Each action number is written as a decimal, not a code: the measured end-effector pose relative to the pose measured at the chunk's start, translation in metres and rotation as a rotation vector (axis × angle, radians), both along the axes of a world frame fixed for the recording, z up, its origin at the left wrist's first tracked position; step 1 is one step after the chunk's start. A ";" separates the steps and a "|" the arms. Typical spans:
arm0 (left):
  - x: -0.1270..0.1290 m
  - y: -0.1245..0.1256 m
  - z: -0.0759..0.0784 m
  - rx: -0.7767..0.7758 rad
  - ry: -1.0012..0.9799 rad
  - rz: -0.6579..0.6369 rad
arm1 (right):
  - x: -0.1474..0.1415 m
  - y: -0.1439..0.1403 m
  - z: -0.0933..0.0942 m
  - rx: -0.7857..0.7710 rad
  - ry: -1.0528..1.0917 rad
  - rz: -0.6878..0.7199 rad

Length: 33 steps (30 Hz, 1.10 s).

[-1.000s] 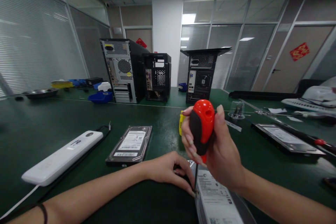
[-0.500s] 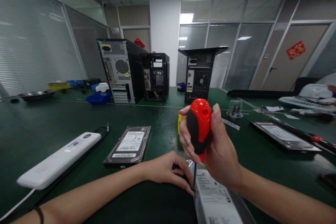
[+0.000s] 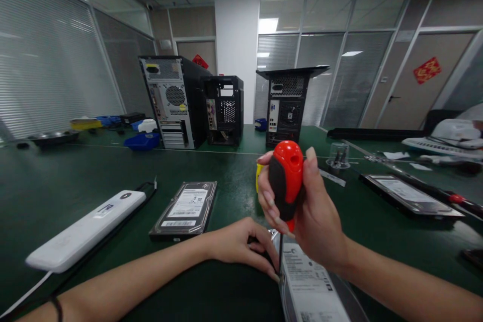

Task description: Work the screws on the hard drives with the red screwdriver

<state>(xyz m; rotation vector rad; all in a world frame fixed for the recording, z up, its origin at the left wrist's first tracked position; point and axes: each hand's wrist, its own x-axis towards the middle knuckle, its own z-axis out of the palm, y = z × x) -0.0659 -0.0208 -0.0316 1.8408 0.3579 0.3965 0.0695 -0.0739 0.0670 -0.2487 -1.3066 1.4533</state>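
Note:
My right hand is wrapped round the red and black handle of a screwdriver. The screwdriver points down, and its thin shaft meets the left edge of a hard drive with a white label, close in front of me. My left hand is bent beside that edge, thumb and forefinger drawn together at the shaft's lower end. Whatever lies between those fingertips is too small to make out. Part of a yellow object shows behind my right hand.
Another hard drive lies left of centre, beside a white power strip. On the right are a third drive and a clear cup of small dark pieces. Computer cases stand at the back near a blue tray.

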 end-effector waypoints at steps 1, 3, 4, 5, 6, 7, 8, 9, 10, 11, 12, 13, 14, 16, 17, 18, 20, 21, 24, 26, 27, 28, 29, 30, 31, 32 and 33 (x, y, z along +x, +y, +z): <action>0.000 0.000 0.000 0.009 0.001 0.000 | 0.000 0.000 0.000 -0.003 0.001 0.001; 0.000 0.000 0.001 0.033 -0.001 -0.007 | -0.001 0.000 0.001 -0.005 0.009 0.007; 0.000 0.000 0.002 0.045 -0.006 -0.014 | -0.001 0.000 0.001 -0.008 0.014 0.010; 0.000 0.000 0.003 0.054 -0.016 -0.021 | -0.001 0.000 0.001 -0.009 0.018 0.013; 0.000 0.000 0.003 0.059 -0.023 -0.028 | -0.001 0.000 0.001 -0.012 0.019 0.017; 0.000 0.000 0.003 0.062 -0.026 -0.031 | -0.001 0.000 0.001 -0.016 0.020 0.022; 0.000 0.000 0.003 0.060 -0.023 -0.030 | -0.001 0.000 0.001 -0.018 0.023 0.027; 0.000 0.000 0.003 0.057 -0.015 -0.025 | -0.001 0.000 0.000 -0.018 0.027 0.031; -0.001 0.000 0.002 0.055 -0.003 -0.020 | -0.001 -0.001 0.000 -0.016 0.031 0.031; -0.001 0.000 0.001 0.053 0.009 -0.014 | -0.001 -0.001 0.000 -0.013 0.035 0.027; -0.001 0.000 0.000 0.049 0.019 -0.008 | 0.000 -0.001 0.000 -0.013 0.037 0.022; -0.001 0.000 0.000 0.043 0.025 -0.006 | 0.000 -0.001 0.000 -0.012 0.038 0.017; -0.001 0.000 -0.001 0.036 0.027 -0.006 | 0.000 -0.001 0.000 -0.015 0.037 0.014; -0.001 0.000 -0.002 0.022 0.028 -0.004 | 0.001 -0.002 0.000 -0.022 0.033 0.016; -0.001 0.001 -0.002 0.019 0.030 -0.002 | 0.001 -0.002 0.000 -0.022 0.033 0.017; -0.001 0.001 -0.002 0.019 0.031 -0.001 | 0.001 -0.002 0.000 -0.021 0.033 0.019; 0.000 0.001 -0.001 0.026 0.026 -0.003 | 0.001 -0.003 0.000 -0.015 0.031 0.022; 0.000 0.001 -0.001 0.033 0.019 -0.008 | 0.001 -0.003 0.000 -0.012 0.030 0.024; 0.000 0.001 0.000 0.050 -0.018 -0.025 | 0.000 -0.003 0.000 -0.017 0.027 0.019; 0.000 0.000 0.001 0.059 -0.036 -0.026 | 0.000 -0.002 0.001 -0.026 0.026 0.008; 0.000 0.000 0.001 0.061 -0.041 -0.026 | 0.000 -0.002 0.001 -0.028 0.026 0.003; 0.000 0.000 0.001 0.064 -0.045 -0.025 | 0.000 -0.001 0.001 -0.029 0.027 0.002; 0.000 0.000 0.002 0.066 -0.047 -0.025 | 0.000 -0.001 0.001 -0.029 0.027 0.001; 0.000 0.000 0.002 0.066 -0.049 -0.027 | 0.000 -0.001 0.002 -0.030 0.029 0.000; 0.000 0.000 0.002 0.064 -0.051 -0.029 | -0.001 -0.001 0.002 -0.033 0.030 0.001; 0.000 0.000 0.002 0.062 -0.052 -0.030 | -0.001 -0.001 0.002 -0.037 0.032 0.004; 0.000 -0.001 0.003 0.059 -0.052 -0.031 | -0.001 -0.002 0.002 -0.039 0.035 0.008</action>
